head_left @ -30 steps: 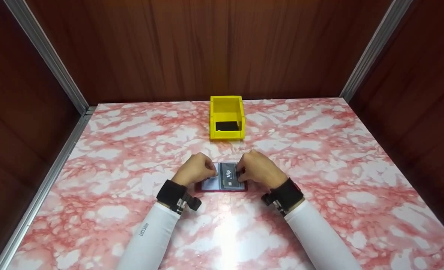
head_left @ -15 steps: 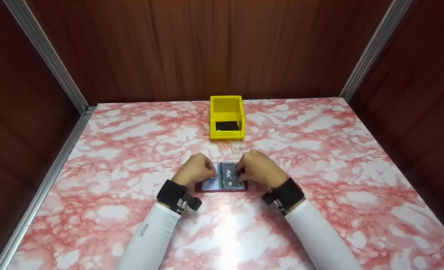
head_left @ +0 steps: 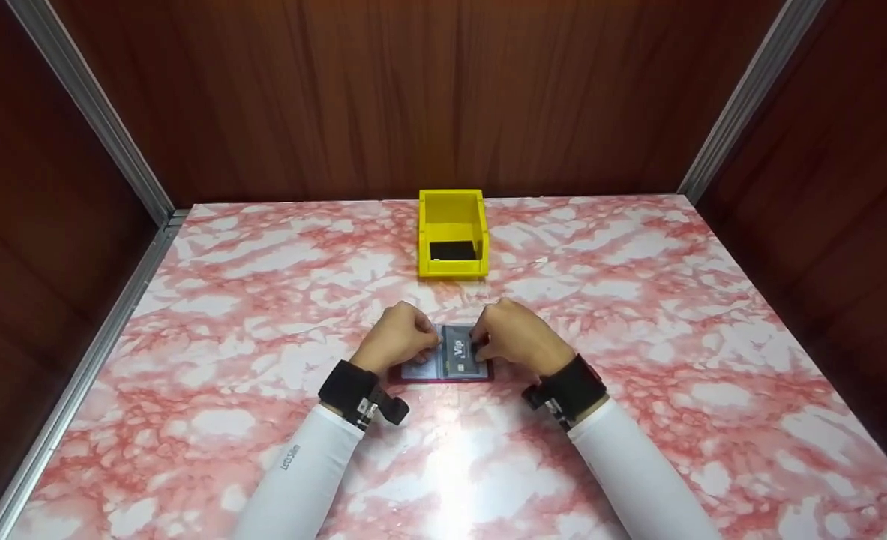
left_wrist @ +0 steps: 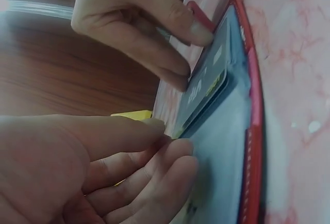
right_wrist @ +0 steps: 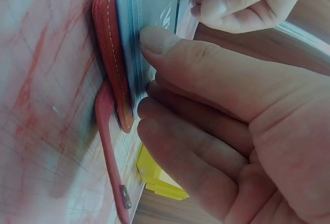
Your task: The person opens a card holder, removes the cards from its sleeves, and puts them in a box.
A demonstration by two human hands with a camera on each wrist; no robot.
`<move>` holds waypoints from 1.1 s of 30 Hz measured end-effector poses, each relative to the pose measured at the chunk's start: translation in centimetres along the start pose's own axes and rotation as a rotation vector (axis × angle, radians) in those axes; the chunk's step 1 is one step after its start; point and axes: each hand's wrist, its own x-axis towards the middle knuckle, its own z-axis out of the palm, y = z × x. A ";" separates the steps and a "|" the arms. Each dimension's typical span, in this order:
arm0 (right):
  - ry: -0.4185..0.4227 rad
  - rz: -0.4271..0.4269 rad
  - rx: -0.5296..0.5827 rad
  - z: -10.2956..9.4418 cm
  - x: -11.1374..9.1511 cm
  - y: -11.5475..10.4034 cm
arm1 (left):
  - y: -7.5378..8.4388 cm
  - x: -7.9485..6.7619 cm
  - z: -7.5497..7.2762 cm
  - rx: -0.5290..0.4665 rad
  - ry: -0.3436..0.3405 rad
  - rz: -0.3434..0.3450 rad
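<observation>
A red card holder (head_left: 449, 381) lies open on the table, with clear plastic sleeves (left_wrist: 219, 136) inside. In its right half sits a dark grey card (head_left: 457, 349) marked "Vip". My left hand (head_left: 398, 337) bends its thumb and fingertips together at the card's inner edge, by the fold, and pinches the sleeve there. At the outer edge, my right hand (head_left: 519, 337) pinches the sleeve stack, its thumb (right_wrist: 160, 41) over the card face and the fingers curled at the edge. Those right fingertips are partly hidden in the head view.
Beyond the hands a yellow bin (head_left: 453, 268) stands on the marbled pink table (head_left: 263, 330), with a flat black item (head_left: 452, 250) inside. A red strap with a metal snap (right_wrist: 108, 141) extends from the holder's outer side. Brown wood-look panels enclose the table.
My left hand has shifted slightly right, from over the left sleeve toward the card's inner edge. The right hand, holder and bin stay nearly where they were.
</observation>
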 end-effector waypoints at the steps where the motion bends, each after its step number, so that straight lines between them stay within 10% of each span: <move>1: -0.002 0.003 0.004 0.0 0.0 0.0 | 0.0 0.0 0.1 -0.019 -0.005 -0.008; 14: -0.007 -0.001 0.005 0.0 0.2 -0.5 | -0.7 0.3 0.9 -0.282 -0.063 -0.095; 33: -0.025 0.026 0.011 0.1 0.1 -0.4 | -0.5 0.0 1.1 -0.297 -0.096 -0.094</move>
